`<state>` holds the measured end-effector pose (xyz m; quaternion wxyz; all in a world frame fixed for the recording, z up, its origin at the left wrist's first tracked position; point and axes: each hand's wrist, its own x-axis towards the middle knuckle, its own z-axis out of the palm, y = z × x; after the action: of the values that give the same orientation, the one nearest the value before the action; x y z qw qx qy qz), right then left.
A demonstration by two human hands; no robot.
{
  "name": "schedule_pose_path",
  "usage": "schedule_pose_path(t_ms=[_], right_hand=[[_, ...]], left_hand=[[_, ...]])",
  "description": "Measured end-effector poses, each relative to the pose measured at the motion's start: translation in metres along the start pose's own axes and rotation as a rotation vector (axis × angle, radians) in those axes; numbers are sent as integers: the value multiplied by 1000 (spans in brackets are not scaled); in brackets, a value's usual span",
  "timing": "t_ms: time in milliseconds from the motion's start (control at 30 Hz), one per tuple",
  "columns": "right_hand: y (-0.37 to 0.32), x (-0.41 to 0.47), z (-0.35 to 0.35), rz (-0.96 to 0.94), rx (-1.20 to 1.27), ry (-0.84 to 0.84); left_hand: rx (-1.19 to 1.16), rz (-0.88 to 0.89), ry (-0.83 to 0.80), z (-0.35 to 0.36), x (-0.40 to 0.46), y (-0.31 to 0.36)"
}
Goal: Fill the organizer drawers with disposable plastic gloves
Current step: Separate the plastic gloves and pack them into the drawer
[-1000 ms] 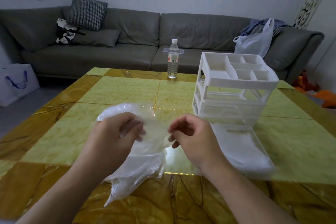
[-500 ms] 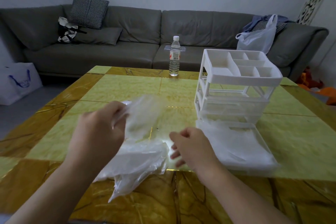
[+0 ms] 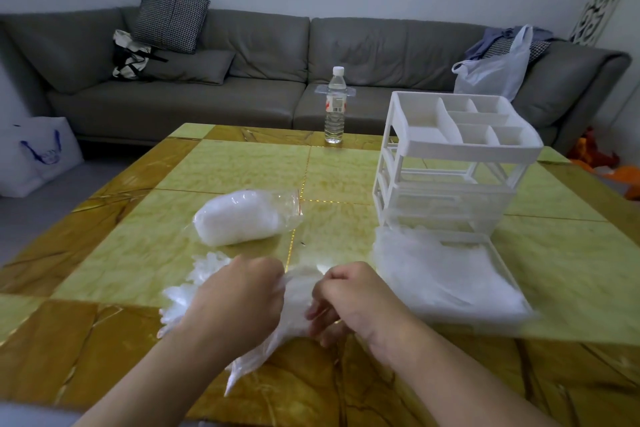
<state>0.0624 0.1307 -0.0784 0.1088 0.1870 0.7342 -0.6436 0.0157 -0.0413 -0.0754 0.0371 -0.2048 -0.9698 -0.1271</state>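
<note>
Living room with a grey sofa (image 3: 242, 80) along the far wall and, in front of it, a low table (image 3: 221, 170) topped with yellow-green and amber marble-patterned panels. On the table's right half stands a white plastic organizer (image 3: 450, 163): its top tray is divided into several open compartments, all of which appear bare, and the frame below holds translucent drawers whose contents cannot be made out. One drawer (image 3: 498, 263) has been taken out and lies flat on the table directly in front of the organizer, touching its base; it is filled with a loose layer of crumpled clear disposable gloves (image 3: 433, 274). Left of centre lies a clear plastic bag (image 3: 242, 218) on its side, packed with a white wad of further gloves, its open mouth turned toward the organizer. At the near edge, both hands work a separate bunch of gloves (image 3: 294, 305) resting on the table. The left hand (image 3: 239, 298) lies over the bunch with fingers curled into the film, grasping it; more film spreads out to its left and trails toward the viewer. The right hand (image 3: 349, 302) pinches the same bunch from the other side with bent fingers. A water bottle (image 3: 335, 107) stands upright at the table's far edge. On the sofa: a checked cushion (image 3: 169, 15), a black-and-white bag (image 3: 130, 55), and, at the right end, a pale plastic carrier bag (image 3: 495, 69). A white shopping bag (image 3: 34, 152) sits on the floor at left.
</note>
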Motion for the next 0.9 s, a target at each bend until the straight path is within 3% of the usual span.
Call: schedule_pose_path(t_ms=[300, 433, 500, 567, 633, 667, 767, 900], right_hand=[[-4, 0, -3, -37, 454, -114], [-10, -4, -5, -29, 576, -145], [-9, -4, -7, -110, 343, 23], [-8, -9, -12, -215, -257, 224], [-8, -18, -14, -184, -730, 245], [-7, -22, -15, -123, -818, 202], [1, -19, -11, 12, -661, 62], [6, -6, -8, 23, -237, 105]], left_hand=[[-278, 35, -141, -14, -1, 8], [-162, 57, -132, -13, -2, 6], [-202, -20, -56, -13, 3, 0], [-249, -92, -16, -15, 8, -6], [-281, -129, 5, -16, 10, -11], [-287, -134, 14, -15, 10, -12], [-289, -101, 23, -11, 10, -10], [-273, -78, 19, -9, 10, -6]])
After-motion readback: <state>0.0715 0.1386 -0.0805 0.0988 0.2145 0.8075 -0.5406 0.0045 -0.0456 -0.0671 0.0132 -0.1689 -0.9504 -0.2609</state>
